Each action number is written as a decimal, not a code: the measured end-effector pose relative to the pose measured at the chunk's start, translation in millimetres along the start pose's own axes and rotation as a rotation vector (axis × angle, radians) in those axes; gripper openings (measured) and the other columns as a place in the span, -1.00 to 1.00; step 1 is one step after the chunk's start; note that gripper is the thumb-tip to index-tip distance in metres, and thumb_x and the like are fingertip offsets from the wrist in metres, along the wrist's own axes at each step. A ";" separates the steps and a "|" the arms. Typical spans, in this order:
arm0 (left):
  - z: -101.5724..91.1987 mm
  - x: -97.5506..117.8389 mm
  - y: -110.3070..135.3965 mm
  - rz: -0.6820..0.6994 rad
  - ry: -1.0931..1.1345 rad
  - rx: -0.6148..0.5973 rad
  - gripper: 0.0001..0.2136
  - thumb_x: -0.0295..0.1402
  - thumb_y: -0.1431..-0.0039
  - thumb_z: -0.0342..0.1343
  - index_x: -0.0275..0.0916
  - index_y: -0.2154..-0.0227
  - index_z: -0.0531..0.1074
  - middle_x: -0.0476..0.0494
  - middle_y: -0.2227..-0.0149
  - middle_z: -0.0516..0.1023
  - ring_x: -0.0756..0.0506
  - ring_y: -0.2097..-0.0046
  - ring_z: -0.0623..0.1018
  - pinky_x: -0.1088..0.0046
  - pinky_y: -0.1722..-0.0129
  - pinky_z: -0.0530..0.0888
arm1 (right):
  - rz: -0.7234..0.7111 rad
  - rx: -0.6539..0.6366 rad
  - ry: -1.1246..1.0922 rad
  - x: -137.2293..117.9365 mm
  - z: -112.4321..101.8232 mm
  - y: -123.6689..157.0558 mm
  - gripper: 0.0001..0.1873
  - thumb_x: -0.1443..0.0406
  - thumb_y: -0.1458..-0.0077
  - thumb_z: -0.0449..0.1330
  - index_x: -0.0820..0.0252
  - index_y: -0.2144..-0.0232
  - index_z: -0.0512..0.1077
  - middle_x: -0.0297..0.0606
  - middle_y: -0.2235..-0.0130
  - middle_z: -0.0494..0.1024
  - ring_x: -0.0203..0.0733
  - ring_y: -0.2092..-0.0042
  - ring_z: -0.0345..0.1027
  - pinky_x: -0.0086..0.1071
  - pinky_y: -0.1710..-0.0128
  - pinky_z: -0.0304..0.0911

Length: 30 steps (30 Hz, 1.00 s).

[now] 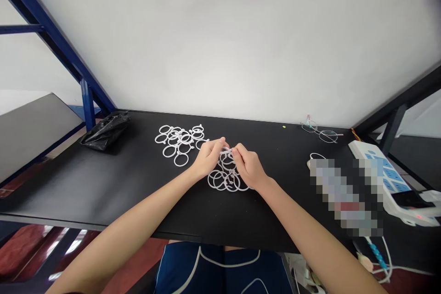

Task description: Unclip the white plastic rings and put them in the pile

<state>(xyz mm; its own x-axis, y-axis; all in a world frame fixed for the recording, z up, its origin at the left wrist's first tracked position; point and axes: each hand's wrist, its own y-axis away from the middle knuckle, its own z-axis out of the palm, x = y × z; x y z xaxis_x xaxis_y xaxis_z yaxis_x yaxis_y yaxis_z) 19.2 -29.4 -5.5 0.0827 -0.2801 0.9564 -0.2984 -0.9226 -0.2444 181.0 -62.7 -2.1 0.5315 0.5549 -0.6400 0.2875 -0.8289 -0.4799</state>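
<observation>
Both of my hands meet over a black tabletop point(144, 177), fingers pinched on a white plastic ring point(225, 149) with a small tab, like a curtain ring. My left hand point(207, 158) grips its left side and my right hand point(250, 163) its right side; the fingertips partly hide it. Directly beneath and in front of my hands lies a loose pile of similar white rings point(225, 180), some overlapping. A second cluster of white rings point(179, 139) spreads on the table to the left of my left hand.
A crumpled black plastic bag point(107, 131) lies at the back left. Eyeglasses point(319, 132) rest by the wall at the back right. Farther right are a blurred-out object point(344, 197), a white power strip point(387, 179) and cables. Blue metal posts point(87, 101) frame the left side.
</observation>
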 end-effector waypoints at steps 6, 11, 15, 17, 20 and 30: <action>0.6 -1.2 2.0 0.014 -0.039 0.013 -0.56 -0.09 -0.30 -0.18 -0.30 0.48 0.41 0.06 0.63 0.19 0.04 0.55 0.19 0.51 0.52 0.19 | 0.020 0.018 -0.050 2.1 2.2 0.3 -0.66 0.19 -0.37 -0.13 0.10 0.48 0.04 -0.49 0.61 0.08 -0.35 0.61 -0.01 -0.41 0.55 -0.06; 0.2 -1.3 2.3 0.011 -0.080 0.017 -0.59 -0.15 -0.29 -0.19 -0.30 0.46 0.42 0.06 0.63 0.22 0.04 0.54 0.21 0.51 0.52 0.19 | 0.051 0.024 -0.118 2.1 4.5 0.4 -0.64 0.14 -0.37 -0.12 0.10 0.49 0.06 -0.48 0.61 0.10 -0.35 0.61 -0.01 -0.42 0.56 -0.05; 1.9 -3.0 1.9 -0.005 -0.060 0.029 -0.59 -0.16 -0.28 -0.20 -0.29 0.46 0.42 0.04 0.62 0.23 0.03 0.54 0.22 0.52 0.52 0.19 | 0.063 0.026 -0.155 1.0 4.4 0.0 -0.64 0.14 -0.37 -0.11 0.10 0.49 0.07 -0.49 0.62 0.11 -0.35 0.61 -0.02 -0.42 0.57 -0.04; 3.3 -3.9 1.9 -0.019 -0.048 0.039 -0.59 -0.14 -0.27 -0.21 -0.29 0.47 0.42 0.04 0.62 0.24 0.03 0.54 0.23 0.51 0.52 0.20 | 0.071 0.027 -0.162 0.8 4.3 0.1 -0.64 0.13 -0.37 -0.11 0.09 0.48 0.07 -0.49 0.63 0.13 -0.35 0.61 -0.01 -0.42 0.56 -0.03; 4.6 -4.7 2.1 -0.025 -0.034 0.036 -0.58 -0.13 -0.28 -0.20 -0.29 0.46 0.42 0.03 0.62 0.25 0.03 0.54 0.24 0.51 0.52 0.21 | 0.076 0.030 -0.151 1.1 4.5 0.6 -0.64 0.13 -0.37 -0.12 0.09 0.48 0.08 -0.48 0.63 0.15 -0.35 0.61 0.01 -0.42 0.56 -0.02; 5.4 -8.1 1.6 -0.041 -0.037 0.043 -0.59 -0.11 -0.26 -0.19 -0.28 0.47 0.41 0.05 0.65 0.21 0.02 0.55 0.25 0.51 0.53 0.23 | 0.080 0.006 -0.157 2.4 5.0 1.3 -0.64 0.13 -0.38 -0.14 0.08 0.48 0.04 -0.48 0.64 0.14 -0.34 0.62 0.00 -0.42 0.57 -0.03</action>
<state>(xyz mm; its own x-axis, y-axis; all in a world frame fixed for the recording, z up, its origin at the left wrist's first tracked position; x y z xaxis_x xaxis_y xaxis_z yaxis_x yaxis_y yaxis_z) 23.2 -30.0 -14.4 0.1289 -0.2506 0.9595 -0.2528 -0.9439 -0.2126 178.6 -62.1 -7.2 0.4214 0.4918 -0.7619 0.2442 -0.8707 -0.4270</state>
